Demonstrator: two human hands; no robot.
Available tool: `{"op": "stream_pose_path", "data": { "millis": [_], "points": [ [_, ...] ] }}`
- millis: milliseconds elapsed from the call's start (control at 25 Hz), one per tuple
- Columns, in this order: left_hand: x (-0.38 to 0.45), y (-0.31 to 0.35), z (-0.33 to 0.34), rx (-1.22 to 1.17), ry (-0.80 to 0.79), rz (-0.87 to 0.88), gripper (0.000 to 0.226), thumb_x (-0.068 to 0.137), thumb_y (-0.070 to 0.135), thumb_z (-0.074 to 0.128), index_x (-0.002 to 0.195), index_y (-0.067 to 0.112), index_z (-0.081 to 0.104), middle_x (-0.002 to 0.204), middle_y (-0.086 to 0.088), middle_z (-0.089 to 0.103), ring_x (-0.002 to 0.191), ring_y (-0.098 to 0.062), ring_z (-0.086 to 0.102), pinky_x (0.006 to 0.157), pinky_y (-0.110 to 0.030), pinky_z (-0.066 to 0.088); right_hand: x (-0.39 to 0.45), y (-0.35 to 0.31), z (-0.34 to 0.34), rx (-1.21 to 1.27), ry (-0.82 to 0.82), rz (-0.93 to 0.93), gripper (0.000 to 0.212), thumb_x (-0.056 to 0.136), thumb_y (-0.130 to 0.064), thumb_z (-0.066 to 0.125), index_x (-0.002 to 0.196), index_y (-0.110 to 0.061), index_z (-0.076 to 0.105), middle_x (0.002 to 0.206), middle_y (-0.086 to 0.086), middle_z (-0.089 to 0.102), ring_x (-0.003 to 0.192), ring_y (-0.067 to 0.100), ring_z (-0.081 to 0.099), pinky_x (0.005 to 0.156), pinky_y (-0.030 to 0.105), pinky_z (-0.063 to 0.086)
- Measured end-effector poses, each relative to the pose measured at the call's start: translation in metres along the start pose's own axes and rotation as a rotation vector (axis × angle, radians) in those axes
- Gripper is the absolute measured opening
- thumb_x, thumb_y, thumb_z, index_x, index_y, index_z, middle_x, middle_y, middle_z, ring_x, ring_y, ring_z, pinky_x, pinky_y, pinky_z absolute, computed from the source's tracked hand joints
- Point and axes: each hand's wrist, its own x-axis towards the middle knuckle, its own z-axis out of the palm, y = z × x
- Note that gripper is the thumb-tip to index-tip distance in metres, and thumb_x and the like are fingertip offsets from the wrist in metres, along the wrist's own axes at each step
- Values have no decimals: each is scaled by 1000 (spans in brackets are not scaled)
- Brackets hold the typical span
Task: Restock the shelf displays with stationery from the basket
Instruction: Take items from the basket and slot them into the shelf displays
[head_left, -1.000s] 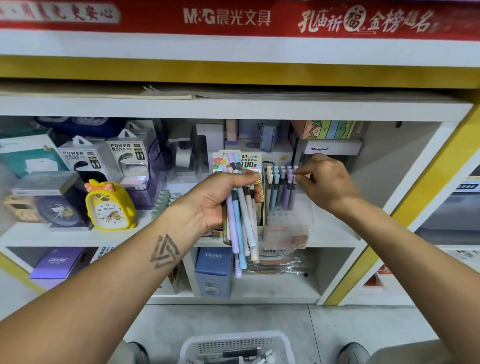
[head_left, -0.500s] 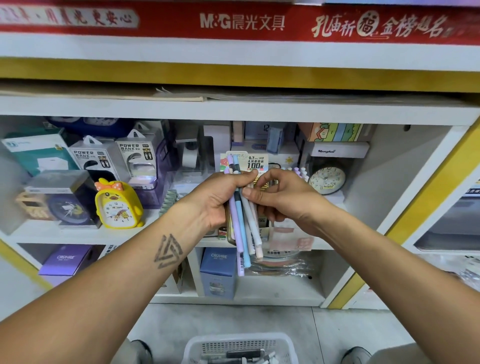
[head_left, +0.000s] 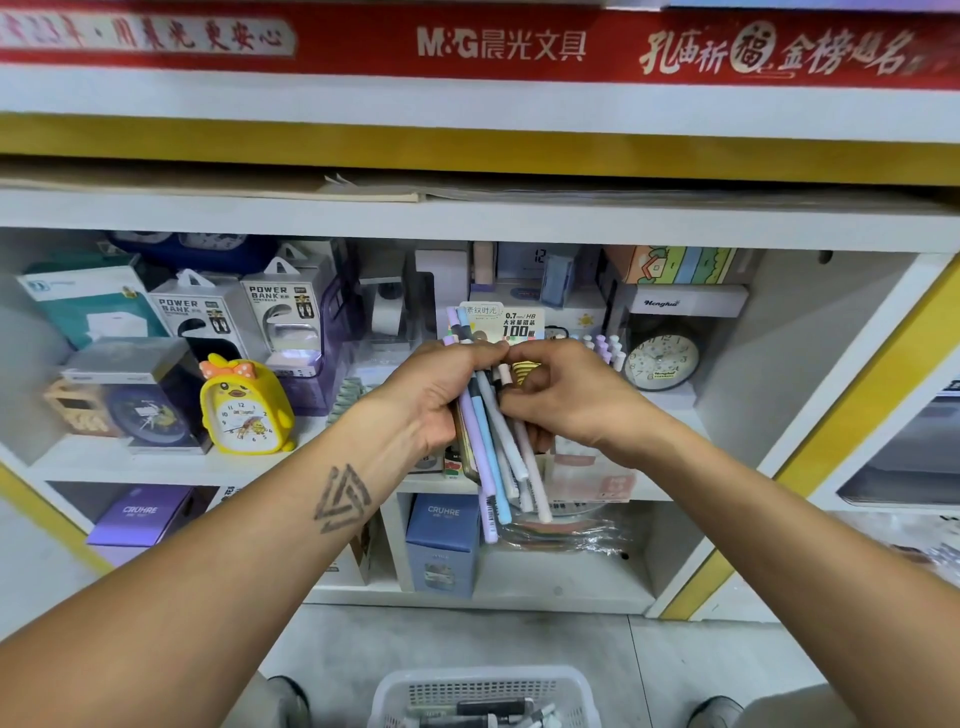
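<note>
My left hand (head_left: 434, 397) is shut on a bunch of pastel pens (head_left: 493, 467), purple, blue and white, that hang down in front of the shelf. My right hand (head_left: 566, 397) pinches one pen of that bunch near its top, fingers against the left hand's fingertips. Behind both hands stands a clear pen display box (head_left: 602, 348) with several pastel pens upright, mostly hidden. A white basket (head_left: 395, 696) with more stationery sits on the floor at the bottom edge.
The white shelf (head_left: 104, 462) holds a yellow duck alarm clock (head_left: 241, 408), power bank boxes (head_left: 275, 317), a boxed clock (head_left: 135, 400) and a round clock (head_left: 661, 361). A pencil-lead card (head_left: 519, 322) stands behind the pens. Purple and blue boxes (head_left: 441, 540) fill the lower shelf.
My right hand left the pens in the display box and came left to the bunch in my left hand, where it now pinches one pen. The left hand stayed put.
</note>
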Motion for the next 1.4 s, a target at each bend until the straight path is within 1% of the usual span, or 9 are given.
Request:
{"op": "stream_pose_path", "data": {
  "millis": [160, 280, 440, 520, 720, 880, 1080, 1280, 1400],
  "points": [
    [6, 1, -4, -11, 92, 0, 30, 88, 0, 60, 118, -3, 61, 94, -25, 65, 70, -32, 64, 70, -46, 59, 0, -1, -4, -68, 30, -36, 36, 91, -6, 68, 126, -13, 63, 55, -6, 66, 48, 8, 60, 64, 34, 58],
    [9, 6, -9, -37, 136, -12, 14, 92, 2, 57, 105, 2, 58, 74, -15, 61, 57, -26, 63, 57, -38, 60, -3, -4, -22, -57, 53, -67, 42, 88, -6, 70, 122, -29, 64, 64, -7, 72, 57, 9, 67, 56, 28, 57],
    [7, 11, -14, -23, 112, -17, 5, 92, 3, 58, 89, 6, 62, 70, -13, 63, 53, -23, 65, 49, -32, 57, 4, 13, -57, -235, 422, -160, 31, 87, -12, 73, 98, -37, 58, 78, -4, 72, 75, 15, 72, 73, 36, 60],
    [7, 9, -12, -21, 94, -6, 6, 91, 2, 59, 88, 7, 62, 71, -14, 64, 54, -24, 65, 49, -32, 57, 7, 24, -60, -323, 485, -168, 28, 88, -17, 72, 98, -35, 53, 84, -6, 67, 83, 19, 69, 76, 34, 58],
    [6, 3, -7, -25, 60, 6, 9, 91, 0, 59, 95, 8, 60, 63, -13, 65, 50, -24, 66, 47, -31, 55, 9, 40, -50, -459, 452, -183, 28, 93, -21, 66, 92, -37, 43, 86, -12, 62, 77, 8, 64, 58, 11, 45],
    [8, 1, -8, -21, 41, 14, 11, 90, 1, 60, 98, 9, 60, 63, -12, 66, 52, -24, 66, 49, -31, 55, 9, 45, -44, -501, 368, -193, 23, 96, -19, 61, 94, -31, 41, 83, -5, 60, 73, 15, 61, 63, 38, 52],
    [8, 1, -8, -21, 30, 18, 9, 90, 0, 60, 90, 9, 61, 66, -13, 66, 53, -25, 66, 50, -30, 55, 9, 49, -41, -553, 349, -187, 25, 96, -19, 61, 91, -31, 39, 77, -5, 58, 68, 14, 57, 54, 32, 47],
    [8, -1, -7, -24, 4, 22, 11, 90, 0, 60, 85, 10, 60, 66, -12, 65, 53, -24, 66, 52, -31, 56, 9, 51, -42, -526, 336, -160, 7, 99, -20, 58, 97, -21, 52, 84, -1, 64, 76, 18, 61, 63, 35, 50],
    [8, -1, -7, -34, -7, 29, 10, 90, 2, 60, 85, 10, 62, 64, -12, 67, 53, -24, 67, 53, -32, 57, 8, 52, -39, -798, 284, -221, 21, 103, -20, 50, 93, -10, 66, 86, 5, 64, 82, 28, 61, 71, 38, 49]
  ]
}}
